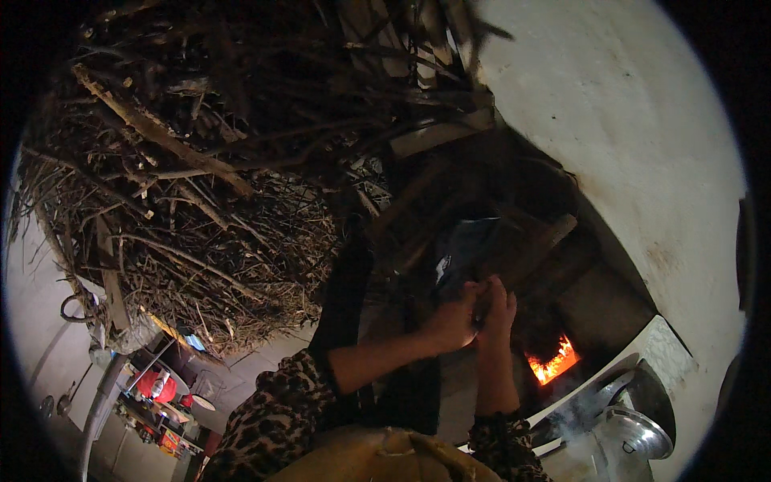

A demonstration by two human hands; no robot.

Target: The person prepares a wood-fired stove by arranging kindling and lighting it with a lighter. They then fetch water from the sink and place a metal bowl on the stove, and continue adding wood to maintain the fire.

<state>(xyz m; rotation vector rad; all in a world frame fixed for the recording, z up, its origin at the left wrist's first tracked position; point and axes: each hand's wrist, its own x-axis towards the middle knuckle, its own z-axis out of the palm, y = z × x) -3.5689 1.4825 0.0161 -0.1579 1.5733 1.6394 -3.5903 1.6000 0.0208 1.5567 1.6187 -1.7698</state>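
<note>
My left hand (451, 327) and my right hand (498, 312) meet in front of me, fingers bent toward each other. Both look closed; whatever may lie between them is too dark and small to name. Just beyond them is a dark, bluish sheet-like thing (467, 241) with a shiny edge, its kind unclear. Orange flames (554, 361) burn in the square mouth of a stove, to the right of my right hand and apart from it.
Dry sticks and branches (217, 201) are heaped at the left and far side. A metal pot lid (638, 432) and rising steam show on the stove top at the lower right. A white wall (634, 136) bounds the right. A shelf with red items (161, 386) stands lower left.
</note>
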